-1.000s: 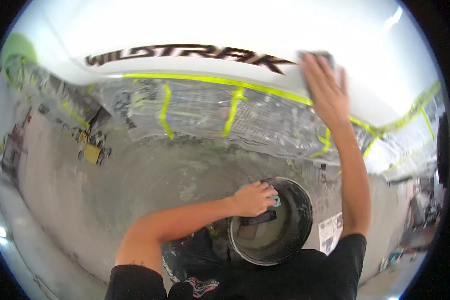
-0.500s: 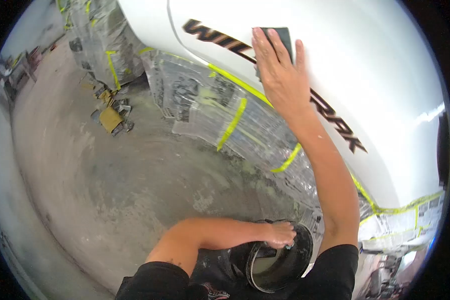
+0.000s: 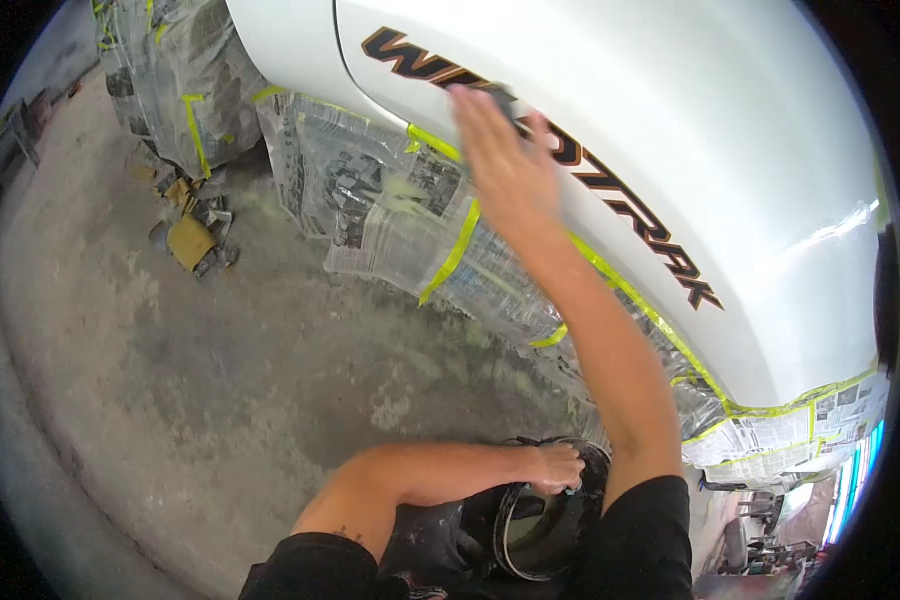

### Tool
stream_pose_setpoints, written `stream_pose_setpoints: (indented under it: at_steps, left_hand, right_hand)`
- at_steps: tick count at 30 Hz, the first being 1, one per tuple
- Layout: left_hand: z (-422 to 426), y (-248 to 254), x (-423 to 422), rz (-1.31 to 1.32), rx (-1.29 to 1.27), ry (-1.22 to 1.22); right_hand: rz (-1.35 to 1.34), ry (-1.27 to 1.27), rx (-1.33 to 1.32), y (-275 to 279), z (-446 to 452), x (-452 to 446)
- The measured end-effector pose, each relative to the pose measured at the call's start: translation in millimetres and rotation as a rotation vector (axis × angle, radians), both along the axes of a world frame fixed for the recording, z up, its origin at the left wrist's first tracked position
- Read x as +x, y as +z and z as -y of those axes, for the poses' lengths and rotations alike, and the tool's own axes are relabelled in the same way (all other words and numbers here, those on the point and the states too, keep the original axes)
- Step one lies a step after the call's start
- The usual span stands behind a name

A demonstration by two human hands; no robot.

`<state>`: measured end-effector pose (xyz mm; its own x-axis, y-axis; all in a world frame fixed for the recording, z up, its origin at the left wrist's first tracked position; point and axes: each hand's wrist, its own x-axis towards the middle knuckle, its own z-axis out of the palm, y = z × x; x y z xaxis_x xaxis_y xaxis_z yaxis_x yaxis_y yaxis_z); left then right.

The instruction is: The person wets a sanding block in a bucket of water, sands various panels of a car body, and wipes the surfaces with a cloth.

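Note:
My right hand [image 3: 512, 170] lies on the white car body panel [image 3: 710, 110], fingers extended and blurred by motion. Under its fingertips shows part of a dark grey sheet of sandpaper [image 3: 503, 97], pressed over the black, orange-edged lettering decal [image 3: 610, 178]. Most of the sheet is hidden. Lower down, my left hand [image 3: 557, 468] is closed over the opening of a black bucket [image 3: 503, 545]. A small bluish-grey bit of something pokes out below its fingers; I cannot tell what it is. Greyish liquid appears to be inside the bucket.
Newspaper and clear plastic masking [image 3: 380, 210], held by yellow-green tape [image 3: 450, 255], covers the car below the panel. A wrapped wheel area [image 3: 185, 90] stands at upper left. Scraps of paper and a yellowish piece [image 3: 190, 243] litter the concrete floor [image 3: 260, 330].
My right hand has slid left and downward along the panel with the sandpaper, uncovering more of the lettering's middle. My left hand stays at the bucket. The view has shifted slightly.

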<state>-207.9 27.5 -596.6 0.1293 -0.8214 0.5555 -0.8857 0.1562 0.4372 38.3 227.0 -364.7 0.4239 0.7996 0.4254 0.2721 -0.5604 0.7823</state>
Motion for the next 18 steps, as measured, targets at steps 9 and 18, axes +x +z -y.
stream_pose_setpoints:
  at_steps: [9, 18]
  left_hand:
    - [-14.0, 24.2, 4.7, 0.044, 0.209, -0.040]
    - [-14.3, 17.6, 5.0, -0.019, 0.045, -0.020]
  right_hand:
    - [0.007, -0.072, 0.228, -3.8, 105.3, -61.4]
    - [0.098, -0.172, 0.129, -0.1, 85.4, -34.3]
